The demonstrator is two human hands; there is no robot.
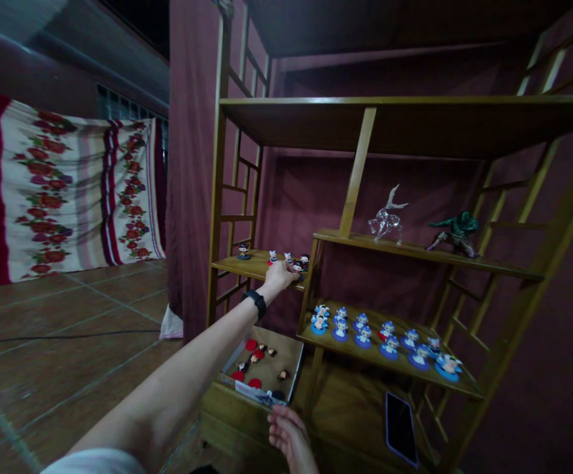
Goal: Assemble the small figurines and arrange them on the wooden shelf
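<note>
My left hand [279,275], a black band on its wrist, reaches out to the small left shelf [247,265] of a wooden rack. Its fingers are closed round a small red-and-dark figurine [298,267]. A few more little figurines [273,257] stand beside it, and one [243,251] stands alone further left. My right hand [290,432] grips the near edge of a shallow cardboard box [291,355] that holds several small figurines and red round bases.
Several blue-based figurines [365,334] stand in rows on the lower right shelf. A clear glass figure [387,217] and a green figure [456,232] stand on the shelf above. A phone [401,428] lies on the bottom board. A floral cloth [64,191] hangs at left over a tiled floor.
</note>
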